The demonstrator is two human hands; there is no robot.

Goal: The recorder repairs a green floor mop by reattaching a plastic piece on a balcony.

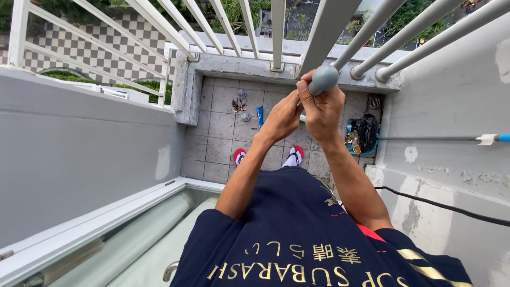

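Note:
I look straight down a small tiled balcony. My right hand [322, 109] is closed around the rounded grey end of a pole [324, 78] that I hold up near the white railing bars [276, 32]. My left hand [281, 118] sits just beside it, fingers curled against the pole below the right hand; a bit of green shows between the two hands. What lies below the grip is hidden by my hands. My feet in red and white slippers [240, 155] stand on the grey floor tiles [219, 127].
A blue tub with a black bag [364, 133] sits in the floor's right corner. A blue tube [260, 115] and small cans lie on the tiles. A thin rod [435, 139] juts from the right wall, a black cable [441, 204] below it. A glass door frame [106, 212] stands at left.

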